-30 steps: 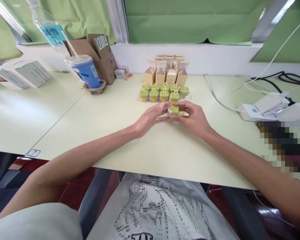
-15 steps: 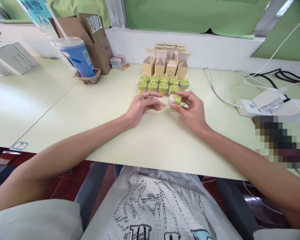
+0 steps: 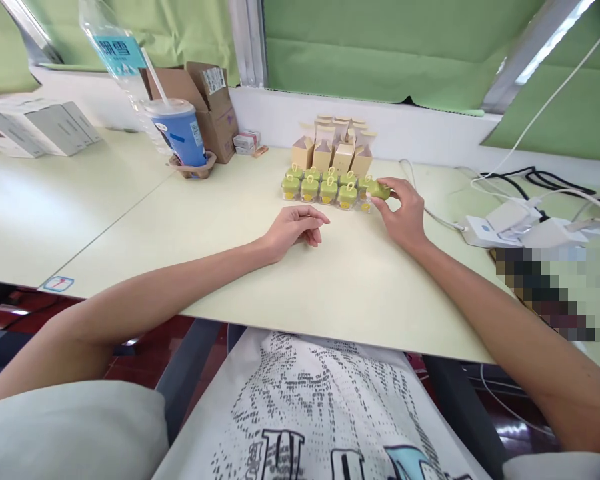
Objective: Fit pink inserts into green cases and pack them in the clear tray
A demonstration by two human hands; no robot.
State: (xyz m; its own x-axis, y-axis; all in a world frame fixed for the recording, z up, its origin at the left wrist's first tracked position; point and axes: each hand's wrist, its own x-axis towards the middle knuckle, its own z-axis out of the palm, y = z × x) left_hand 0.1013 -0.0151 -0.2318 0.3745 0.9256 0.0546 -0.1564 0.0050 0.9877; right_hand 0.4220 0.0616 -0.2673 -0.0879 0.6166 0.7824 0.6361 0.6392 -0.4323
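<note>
My right hand (image 3: 404, 212) pinches a small green-lidded jar (image 3: 381, 191) at the right end of a group of several matching green jars (image 3: 320, 189) standing in rows on the pale table (image 3: 190, 227). Behind the jars stand several small tan cartons (image 3: 334, 152) with open tops. My left hand (image 3: 296, 227) rests on the table in front of the jars, fingers loosely curled under, holding nothing that I can see.
A blue cup with a straw (image 3: 179, 140) sits in a holder at the back left, with a water bottle (image 3: 117, 63) and cardboard box (image 3: 205, 100) behind it. White boxes (image 3: 40, 127) lie far left. White adapters and cables (image 3: 515, 227) lie at the right.
My right hand has carried the green jar away from my left hand, back and to the right end of the jar rows. My left hand has let go and settled on the table.
</note>
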